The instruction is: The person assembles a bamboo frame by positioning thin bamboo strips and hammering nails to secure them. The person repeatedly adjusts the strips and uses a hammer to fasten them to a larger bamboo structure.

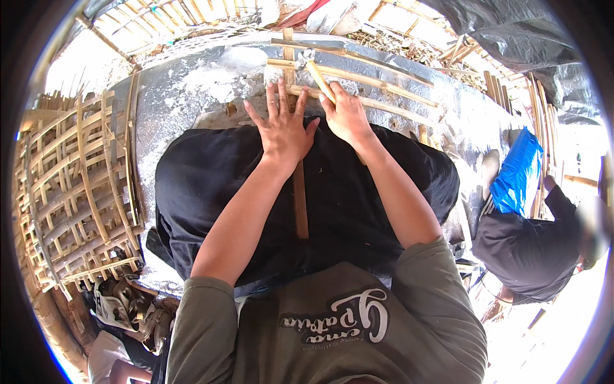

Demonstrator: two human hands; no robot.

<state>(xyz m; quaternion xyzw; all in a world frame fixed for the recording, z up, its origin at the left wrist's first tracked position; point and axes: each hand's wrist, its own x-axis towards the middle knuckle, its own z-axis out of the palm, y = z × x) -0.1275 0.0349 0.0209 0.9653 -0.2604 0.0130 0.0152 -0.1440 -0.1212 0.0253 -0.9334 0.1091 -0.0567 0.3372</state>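
Pale bamboo-strip frame (374, 81), in the head view, lies at the far middle of the scene on a grey slab with white patches (192, 86). A flat upright strip (289, 75) forms its left side; three long, narrow strips cross it and slope away to the right, roughly side by side with gaps between. The farthest one is the darkest, while the other two are straw-yellow.

The left hand (281, 131) lies palm down with fingers spread wide at the frame's near left end, gripping nothing. A flat brown strip (300, 198) runs from under it toward the near side, over the black cloth (217, 173) on the person's lap; the hand hides whether it joins the upright. The right hand (347, 115) is closed around a hammer with a pale wooden handle (318, 80), whose metal head is above the far part of the frame; whether it touches cannot be told.

At the near left, a khaki fabric bag-like bundle (118, 304) lies crumpled, its contents hidden. On the right is a bright blue plastic bag or sheet (517, 169), contents likewise unclear, beside another person in dark clothing (524, 253). A woven bamboo lattice panel (80, 185) stands on the left.
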